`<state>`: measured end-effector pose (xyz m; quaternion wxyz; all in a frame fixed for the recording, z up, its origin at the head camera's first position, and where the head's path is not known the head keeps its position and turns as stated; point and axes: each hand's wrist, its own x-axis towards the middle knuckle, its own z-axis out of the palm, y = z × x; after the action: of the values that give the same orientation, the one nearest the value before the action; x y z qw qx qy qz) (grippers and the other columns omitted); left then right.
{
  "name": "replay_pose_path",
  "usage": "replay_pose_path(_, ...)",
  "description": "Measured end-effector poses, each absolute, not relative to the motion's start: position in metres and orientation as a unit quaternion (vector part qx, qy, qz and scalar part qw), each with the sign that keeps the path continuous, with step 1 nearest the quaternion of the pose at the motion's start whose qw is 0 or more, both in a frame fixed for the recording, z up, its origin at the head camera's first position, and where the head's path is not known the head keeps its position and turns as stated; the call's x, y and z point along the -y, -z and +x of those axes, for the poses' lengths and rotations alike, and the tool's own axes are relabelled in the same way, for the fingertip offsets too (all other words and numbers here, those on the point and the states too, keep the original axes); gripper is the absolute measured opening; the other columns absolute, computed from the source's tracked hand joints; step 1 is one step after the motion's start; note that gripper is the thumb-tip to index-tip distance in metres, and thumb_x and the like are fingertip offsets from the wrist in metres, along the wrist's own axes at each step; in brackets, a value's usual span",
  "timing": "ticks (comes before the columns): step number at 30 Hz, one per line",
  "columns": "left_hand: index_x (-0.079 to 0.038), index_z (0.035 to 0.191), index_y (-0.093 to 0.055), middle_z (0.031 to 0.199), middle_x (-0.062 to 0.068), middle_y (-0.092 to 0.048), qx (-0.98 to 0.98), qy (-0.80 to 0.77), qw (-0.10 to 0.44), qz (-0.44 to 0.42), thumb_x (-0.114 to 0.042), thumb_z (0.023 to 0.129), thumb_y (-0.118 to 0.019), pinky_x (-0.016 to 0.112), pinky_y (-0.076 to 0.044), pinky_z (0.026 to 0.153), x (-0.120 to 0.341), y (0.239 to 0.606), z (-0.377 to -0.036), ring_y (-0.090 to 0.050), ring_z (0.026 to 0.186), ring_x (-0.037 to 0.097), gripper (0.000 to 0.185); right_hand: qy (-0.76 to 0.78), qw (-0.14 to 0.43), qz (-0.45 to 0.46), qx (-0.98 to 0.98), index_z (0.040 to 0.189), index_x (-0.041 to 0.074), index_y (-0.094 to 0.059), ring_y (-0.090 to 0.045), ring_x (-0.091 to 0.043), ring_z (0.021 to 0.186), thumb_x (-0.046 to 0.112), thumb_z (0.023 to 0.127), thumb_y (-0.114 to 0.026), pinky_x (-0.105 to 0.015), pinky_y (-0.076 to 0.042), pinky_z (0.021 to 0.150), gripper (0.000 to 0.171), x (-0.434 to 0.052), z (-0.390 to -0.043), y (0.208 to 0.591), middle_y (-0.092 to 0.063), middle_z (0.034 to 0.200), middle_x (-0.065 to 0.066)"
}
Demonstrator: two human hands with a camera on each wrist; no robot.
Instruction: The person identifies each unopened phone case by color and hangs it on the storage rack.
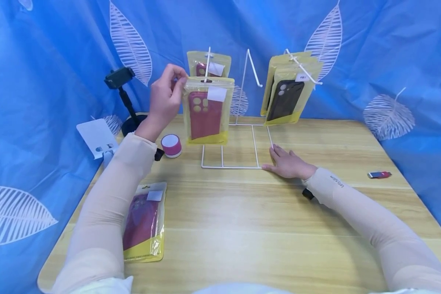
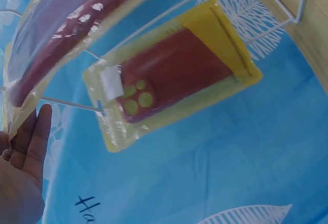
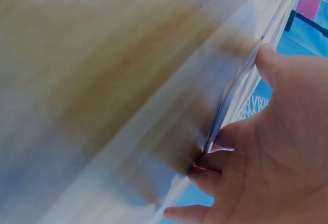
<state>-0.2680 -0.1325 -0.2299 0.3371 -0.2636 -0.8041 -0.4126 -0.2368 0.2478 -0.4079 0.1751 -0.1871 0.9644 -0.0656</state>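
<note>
Packaged red case hangs upright (label uppermost).

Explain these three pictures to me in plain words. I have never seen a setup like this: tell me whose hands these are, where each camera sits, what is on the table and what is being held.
No machine here: a person in pale sleeves works with bare hands. The large picture comes from a camera on the head, the other two from cameras on each wrist.

The left hand pinches the top of a yellow packet with a red phone case at a hook of the white wire rack; another like it hangs behind. The left wrist view shows these packets from below. The right hand lies flat on the wooden table, fingers at the rack's base; its wrist view is blurred.

Packets with black cases hang on the right hook. On the table lie a third red packet, a pink tape roll and a phone stand.
</note>
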Motion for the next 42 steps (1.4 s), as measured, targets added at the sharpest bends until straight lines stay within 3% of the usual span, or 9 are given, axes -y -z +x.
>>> replay_pose_path(8,0.003,0.109,-0.055,0.085,0.017,-0.058,0.839,0.373,0.32,-0.235,-0.018,0.105,-0.045,0.022,-0.034,0.058,0.136,0.233,-0.294,-0.046,0.065,0.018,0.024,0.065,0.175,-0.19,-0.964,0.157,-0.002,-0.009,-0.003,-0.037,0.154,0.064,0.1,-0.035,-0.069,-0.009,0.118,0.092,-0.246,-0.233,0.41,0.0,0.166,-0.021)
replay_pose_path(28,-0.005,0.115,-0.057,0.096,0.009,-0.061,0.89,0.314,0.288,-0.163,-0.024,0.104,-0.043,0.026,-0.033,0.064,0.134,0.225,-0.35,-0.046,0.07,0.018,0.026,0.055,0.177,-0.195,-0.963,0.157,-0.001,-0.009,-0.002,-0.036,0.154,0.066,0.099,-0.034,-0.069,-0.01,0.118,0.092,-0.243,-0.235,0.413,0.001,0.166,-0.02)
replay_pose_path(35,-0.007,0.125,-0.056,0.122,0.01,-0.066,0.895,0.308,0.28,-0.162,-0.026,0.103,-0.048,0.04,-0.052,0.084,0.136,0.223,-0.352,-0.067,0.096,0.025,0.03,0.059,0.176,-0.192,-0.964,0.157,-0.001,-0.008,-0.003,-0.037,0.154,0.067,0.099,-0.033,-0.07,-0.009,0.118,0.093,-0.243,-0.236,0.412,0.001,0.166,-0.021)
replay_pose_path(42,-0.01,0.14,-0.049,0.141,0.008,-0.053,0.904,0.284,0.267,-0.173,-0.031,0.104,-0.049,0.04,-0.052,0.095,0.144,0.225,-0.331,-0.06,0.12,0.023,0.041,0.059,0.176,-0.184,-0.965,0.157,-0.002,-0.008,-0.003,-0.038,0.154,0.067,0.099,-0.033,-0.07,-0.009,0.117,0.093,-0.246,-0.237,0.406,0.001,0.165,-0.022)
